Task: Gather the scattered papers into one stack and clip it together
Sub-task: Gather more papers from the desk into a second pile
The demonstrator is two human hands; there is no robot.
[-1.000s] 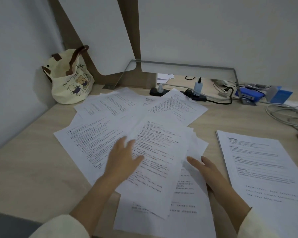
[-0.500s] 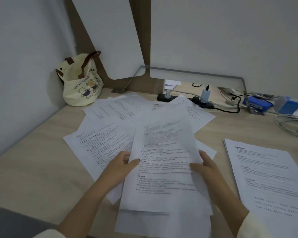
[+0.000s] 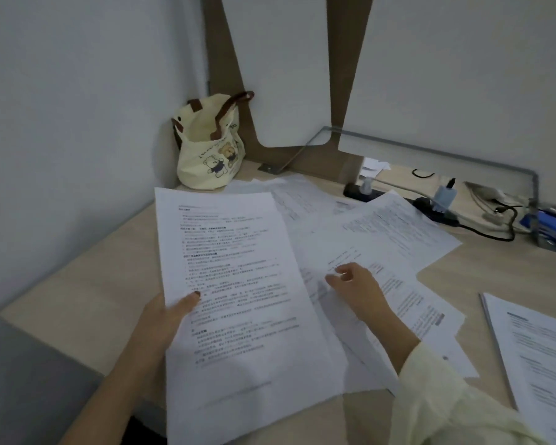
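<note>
Sheets [image 3: 238, 284] of printed paper were held above the desk [image 3: 77, 284], gripped at their left edge by the left hand [image 3: 164, 319], thumb on top. Right of that thumb, the right hand [image 3: 357, 284] rested with curled fingers on the scattered papers [image 3: 398, 232]; whether it pinched one was unclear. Beyond the fingertips stood a bear-print tote bag [image 3: 209, 155].

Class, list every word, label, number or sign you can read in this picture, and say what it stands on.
Nothing is legible.
White printed sheet in the left hand: black lines of print, too small to read.
Loose white sheets on the pale wooden desk: print blurred.
White paper stack at right: headings blurred.
Cream cloth tote bag with bears: dark lettering, blurred.
</note>
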